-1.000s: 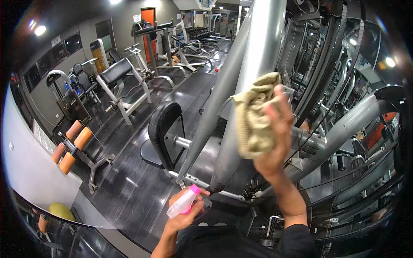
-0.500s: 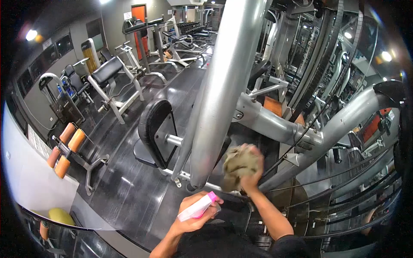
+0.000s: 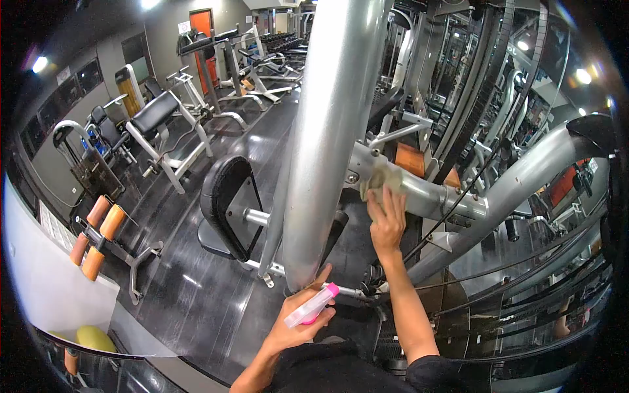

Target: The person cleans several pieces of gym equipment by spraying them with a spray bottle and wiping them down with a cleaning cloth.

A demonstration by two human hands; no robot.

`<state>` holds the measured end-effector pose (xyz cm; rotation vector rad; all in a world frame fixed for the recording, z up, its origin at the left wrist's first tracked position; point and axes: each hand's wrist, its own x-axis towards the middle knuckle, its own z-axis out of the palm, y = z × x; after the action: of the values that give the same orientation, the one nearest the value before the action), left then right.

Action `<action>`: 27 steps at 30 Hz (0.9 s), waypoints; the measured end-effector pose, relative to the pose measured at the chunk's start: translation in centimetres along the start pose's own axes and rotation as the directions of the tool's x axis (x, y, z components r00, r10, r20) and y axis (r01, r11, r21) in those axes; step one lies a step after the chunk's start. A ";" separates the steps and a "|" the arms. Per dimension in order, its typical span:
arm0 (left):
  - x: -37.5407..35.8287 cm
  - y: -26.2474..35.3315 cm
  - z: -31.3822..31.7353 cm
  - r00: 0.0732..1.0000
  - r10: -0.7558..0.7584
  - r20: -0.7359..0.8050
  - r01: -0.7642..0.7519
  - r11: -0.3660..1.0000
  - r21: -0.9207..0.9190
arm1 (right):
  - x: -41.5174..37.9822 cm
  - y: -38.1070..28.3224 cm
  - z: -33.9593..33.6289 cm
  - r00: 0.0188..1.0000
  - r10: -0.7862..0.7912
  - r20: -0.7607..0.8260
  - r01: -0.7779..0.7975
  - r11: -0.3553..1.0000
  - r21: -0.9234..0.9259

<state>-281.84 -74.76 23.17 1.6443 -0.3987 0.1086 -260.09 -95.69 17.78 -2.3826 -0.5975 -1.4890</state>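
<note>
My left hand (image 3: pixel 298 321) is wrapped round a spray bottle with a white and pink head (image 3: pixel 313 305), low in the middle of the view. Its body is mostly hidden by the hand. Up and to the right, my right hand (image 3: pixel 388 219) presses an olive-coloured cloth (image 3: pixel 382 182) against the silver cross tube (image 3: pixel 419 190) of a gym machine. The cloth looks slightly blurred. A thick silver post (image 3: pixel 331 124) rises just left of that hand, with the lower end of the post close above my left hand.
A black padded seat (image 3: pixel 226 206) stands left of the post. Another silver tube (image 3: pixel 524 173) slopes up at the right, with a dark cable crossing near it. Orange rollers (image 3: pixel 113 221) and a padded bench (image 3: pixel 156 111) are farther left.
My right hand has moved up with the cloth, which was bunched below the cross tube and now lies on it. My left hand still holds the bottle, slightly shifted.
</note>
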 end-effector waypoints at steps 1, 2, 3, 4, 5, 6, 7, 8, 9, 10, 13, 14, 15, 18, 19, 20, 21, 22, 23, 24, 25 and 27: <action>0.0 -0.1 -0.1 1.000 0.010 0.006 -0.010 1.000 0.006 | -1.4 0.0 0.0 0.998 -0.023 0.056 0.022 1.000 0.020; 0.1 -0.2 -0.2 1.000 0.022 0.011 -0.022 1.000 0.011 | -3.1 -0.2 -0.6 0.998 -0.020 0.058 0.019 1.000 0.018; 0.1 -0.3 -0.2 1.000 0.022 0.012 -0.022 1.000 0.011 | -4.4 -0.6 -1.2 0.983 0.084 0.161 -0.112 0.978 0.174; 0.2 -0.3 -0.2 0.998 0.054 0.010 -0.054 0.998 0.017 | -5.2 -0.7 -1.6 0.946 0.166 0.277 -0.252 0.917 0.309; 0.1 -0.4 0.0 0.997 0.082 0.008 -0.082 0.996 0.022 | -5.6 -0.8 -1.7 0.946 0.165 0.280 -0.252 0.917 0.308; 0.1 -0.5 0.0 0.997 0.081 0.007 -0.081 0.996 0.020 | -5.3 -1.2 -1.9 0.892 0.423 0.160 -0.445 0.754 0.483; 0.1 -0.7 0.1 0.993 0.115 0.004 -0.115 0.993 0.034 | -4.7 -1.6 -2.0 0.745 0.661 0.091 -0.543 0.521 0.659; 0.1 -0.8 0.1 0.989 0.146 0.000 -0.146 0.988 0.049 | -4.1 -1.5 -2.6 0.712 0.702 -0.025 -0.532 0.563 0.633; 0.1 -0.8 0.0 0.990 0.142 -0.002 -0.142 0.989 0.050 | -2.9 -0.9 -3.0 0.740 0.638 -0.212 -0.435 0.695 0.573; 0.1 -0.7 -0.1 0.993 0.114 0.006 -0.114 0.993 0.038 | -1.7 0.3 -3.5 0.779 0.524 -0.345 -0.338 0.814 0.473; 0.0 -0.7 0.1 0.998 0.065 0.014 -0.065 0.998 0.000 | 3.9 1.6 -5.5 0.743 0.367 -0.560 -0.197 0.919 0.341; -0.1 -0.7 0.2 0.999 0.043 0.004 -0.043 0.999 -0.025 | 5.2 2.6 -5.5 0.808 0.275 -0.522 -0.225 0.961 0.160; -0.1 -0.6 0.2 0.999 0.042 0.004 -0.042 0.999 -0.023 | 5.6 3.2 -5.5 0.867 0.192 -0.460 -0.230 0.973 -0.029; -0.2 -0.5 0.1 1.000 0.017 0.001 -0.017 0.999 -0.048 | 4.6 3.6 -3.7 0.978 0.154 -0.141 -0.178 0.967 -0.182; -0.1 -0.4 0.0 0.999 0.037 0.004 -0.037 0.999 -0.013 | 4.3 3.6 -3.3 0.978 0.151 -0.143 -0.175 0.968 -0.179; -0.1 -0.4 0.0 0.998 0.055 0.003 -0.055 0.998 0.023 | 3.7 3.3 -3.1 0.957 0.202 -0.209 -0.230 0.966 -0.118; -0.2 -0.6 0.0 0.999 0.051 -0.003 -0.051 0.998 0.024 | 2.9 2.8 -3.0 0.929 0.260 -0.263 -0.282 0.958 -0.052; -0.4 -0.9 0.1 1.000 0.018 -0.001 -0.018 1.000 -0.013 | 2.0 2.5 -2.6 0.915 0.295 -0.275 -0.316 0.948 -0.038; -0.5 -1.0 0.2 1.000 -0.012 0.003 0.012 0.999 -0.051 | 1.1 1.8 -2.5 0.916 0.295 -0.272 -0.315 0.949 -0.033; -0.3 -1.0 0.2 1.000 -0.010 -0.004 0.010 0.999 -0.050 | 0.3 1.2 -2.6 0.895 0.369 -0.251 -0.368 0.928 0.053; -0.2 -0.9 0.1 0.998 0.064 -0.008 -0.064 0.998 -0.001 | -0.6 0.7 -2.5 0.871 0.439 -0.223 -0.418 0.898 0.137; -0.3 -0.9 0.1 0.991 0.135 -0.015 -0.134 0.990 0.048 | -4.4 0.5 -0.8 0.869 0.445 -0.216 -0.427 0.895 0.125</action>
<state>-281.84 -74.74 22.26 1.6605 -0.4964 0.2360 -262.17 -97.30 14.13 -2.0535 -0.0431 -1.4786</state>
